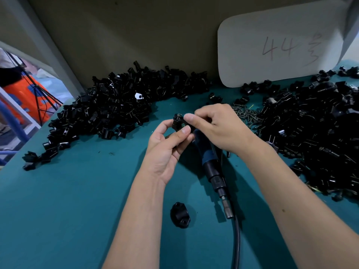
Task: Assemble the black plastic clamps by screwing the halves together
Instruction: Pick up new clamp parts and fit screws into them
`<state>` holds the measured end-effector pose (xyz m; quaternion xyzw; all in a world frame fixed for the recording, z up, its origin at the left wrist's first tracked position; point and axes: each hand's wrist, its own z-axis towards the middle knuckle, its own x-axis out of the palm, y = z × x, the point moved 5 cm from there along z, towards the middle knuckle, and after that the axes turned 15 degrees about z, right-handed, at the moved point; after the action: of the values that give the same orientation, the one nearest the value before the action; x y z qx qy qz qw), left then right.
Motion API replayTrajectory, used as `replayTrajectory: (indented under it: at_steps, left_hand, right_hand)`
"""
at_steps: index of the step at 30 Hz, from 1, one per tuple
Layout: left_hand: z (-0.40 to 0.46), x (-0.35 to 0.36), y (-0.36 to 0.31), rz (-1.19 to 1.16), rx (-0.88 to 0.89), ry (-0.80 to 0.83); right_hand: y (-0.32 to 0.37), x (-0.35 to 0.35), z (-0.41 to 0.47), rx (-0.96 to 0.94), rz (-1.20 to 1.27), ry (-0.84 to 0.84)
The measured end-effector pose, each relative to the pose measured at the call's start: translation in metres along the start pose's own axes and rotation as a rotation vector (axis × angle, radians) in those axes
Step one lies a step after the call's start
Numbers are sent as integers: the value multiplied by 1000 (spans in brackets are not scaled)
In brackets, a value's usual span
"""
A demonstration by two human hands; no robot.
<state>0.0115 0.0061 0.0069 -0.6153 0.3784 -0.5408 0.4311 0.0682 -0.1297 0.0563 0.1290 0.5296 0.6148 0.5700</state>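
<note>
My left hand [167, 140] holds a black plastic clamp [179, 121] between thumb and fingers above the middle of the green table. My right hand [217, 125] meets it from the right, its thumb and forefinger pinching at the clamp's top; what they pinch is too small to tell. An electric screwdriver [212, 166] lies on the table under my right hand, bit pointing toward me. A single black clamp half [180, 214] lies near the front, between my forearms. Small dark screws [247, 113] are scattered behind my right hand.
A large heap of black clamp parts [116, 105] fills the back left of the green table [68, 200]. Another heap [314, 133] covers the right side. A white card marked 44 [277, 49] leans on the back wall. The screwdriver's cable [237, 241] runs off the front edge.
</note>
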Motion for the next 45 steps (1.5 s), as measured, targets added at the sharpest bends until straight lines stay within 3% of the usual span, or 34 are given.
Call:
replayTrajectory:
  at_steps: [5,11,24,29,34,40,45]
  left_hand:
    - [-1,-1,-1,4,-8,0]
    - [-1,1,1,26,-9,-6]
    - [1,2,3,15,-14,-17]
    - [0,5,4,9,-12,4]
    - [1,2,4,-10,-22,-15]
    - [2,5,5,-35,-28,17]
    - [3,3,5,-20,-18,27]
  right_hand:
    - [-3,-1,-2,6,-38,88]
    - [0,1,1,6,-78,-12]
    - [-6,2,-3,64,-9,88]
    - [-3,-1,-3,90,-16,-23]
    - [-4,1,-4,39,1,74]
    - [-6,-4,-3,62,-92,-84]
    - [-1,1,-2,-54,-27,54]
